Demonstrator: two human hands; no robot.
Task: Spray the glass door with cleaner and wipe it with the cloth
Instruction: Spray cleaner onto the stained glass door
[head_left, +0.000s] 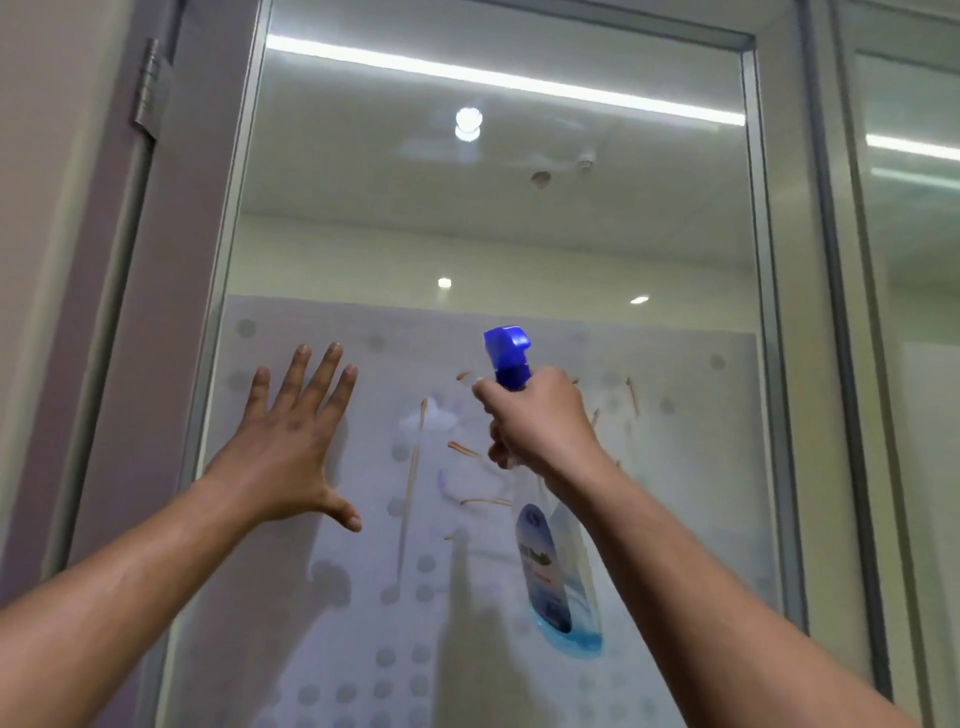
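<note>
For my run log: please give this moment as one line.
step: spraying | right hand: grips spray bottle | left hand: open at glass door | cloth: unseen

Right hand (540, 421) has its grip around the neck of the spray bottle (556, 566), blue nozzle (506, 353) aimed at the glass door (493, 218). Left hand (291, 441) is spread flat on the frosted, dotted part, brown streaks (413, 483) between them.
</note>
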